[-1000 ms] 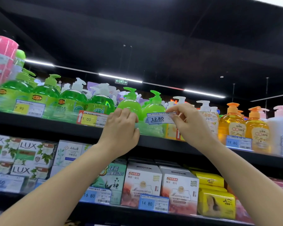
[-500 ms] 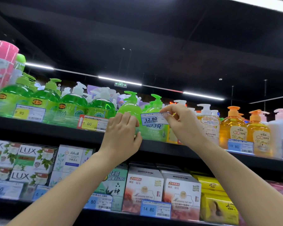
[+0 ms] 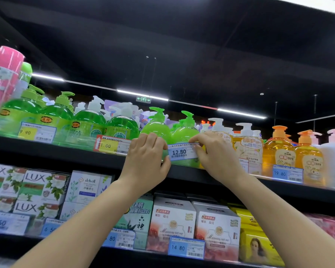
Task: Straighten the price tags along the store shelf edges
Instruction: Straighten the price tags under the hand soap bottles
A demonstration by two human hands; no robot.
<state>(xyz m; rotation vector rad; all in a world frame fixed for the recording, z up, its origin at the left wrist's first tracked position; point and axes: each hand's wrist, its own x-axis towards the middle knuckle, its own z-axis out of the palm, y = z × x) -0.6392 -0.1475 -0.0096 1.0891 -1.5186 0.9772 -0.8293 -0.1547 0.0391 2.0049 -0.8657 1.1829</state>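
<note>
A white and blue price tag (image 3: 180, 152) reading 12.80 sits at the front of the upper black shelf (image 3: 56, 153), in front of two light green pump bottles (image 3: 184, 132). My right hand (image 3: 214, 153) pinches the tag's right end and top edge. My left hand (image 3: 146, 161) has its fingers curled at the tag's left end, with the thumb under the shelf edge. The tag lies nearly level with the shelf.
Other tags stand along the upper shelf: 9.90 (image 3: 37, 132), a red and yellow one (image 3: 112, 145) and 19.80 (image 3: 287, 174). Orange pump bottles (image 3: 278, 149) fill the right. The lower shelf holds soap boxes (image 3: 36, 190) with tags 4.50 (image 3: 7, 223) and 14.80 (image 3: 186, 247).
The 12.80 tag has come down from in front of the bottles to the shelf edge, carried by my right hand. My left hand has closed in on its left end.
</note>
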